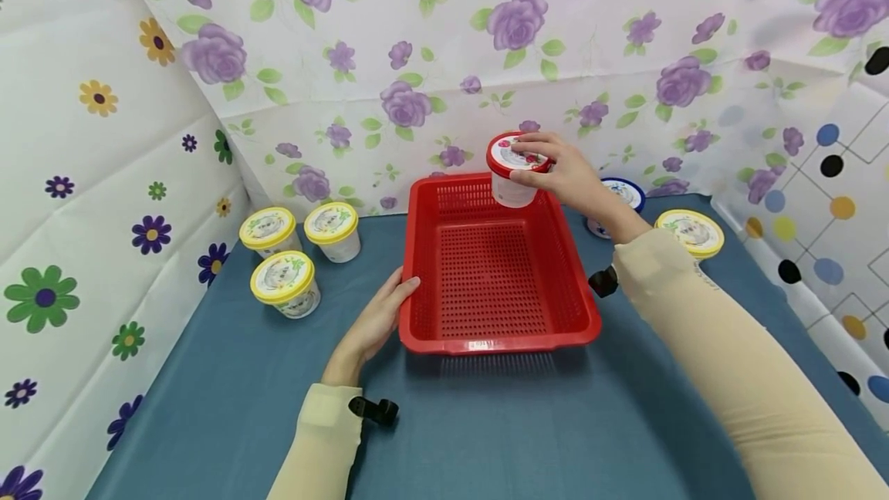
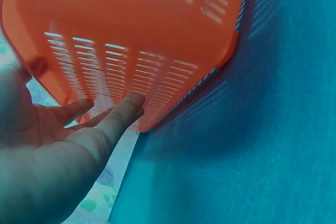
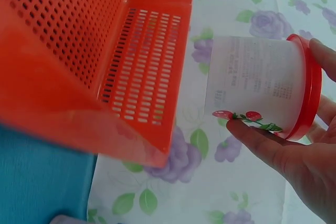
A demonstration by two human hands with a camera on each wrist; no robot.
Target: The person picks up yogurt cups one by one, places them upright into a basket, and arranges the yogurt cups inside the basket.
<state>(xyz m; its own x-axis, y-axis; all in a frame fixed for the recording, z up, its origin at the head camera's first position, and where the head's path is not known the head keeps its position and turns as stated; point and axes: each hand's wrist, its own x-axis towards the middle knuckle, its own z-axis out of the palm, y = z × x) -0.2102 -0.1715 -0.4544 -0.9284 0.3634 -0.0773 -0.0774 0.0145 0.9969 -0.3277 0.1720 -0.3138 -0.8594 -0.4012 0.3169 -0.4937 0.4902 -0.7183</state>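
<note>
A red perforated plastic basket (image 1: 500,346) stands on the cloth-covered table. At its left side, my left hand (image 1: 375,315) holds the rim, thumb over the edge and fingers (image 2: 123,114) along the slotted outer wall. My right hand (image 1: 566,176) grips a clear plastic tub with a red lid (image 1: 512,193) by the lid, above the basket's far right corner. Strawberries are printed on this tub (image 3: 252,77), which the right wrist view shows beyond the basket wall, apart from it. The inside of the basket holds nothing.
Yellow-lidded tubs (image 1: 285,276) stand grouped on the left of the table. Behind the right arm are a blue-lidded tub (image 1: 625,193) and another yellow-lidded tub (image 1: 691,231), both partly hidden. A flower-printed sheet (image 1: 406,106) rises behind the table.
</note>
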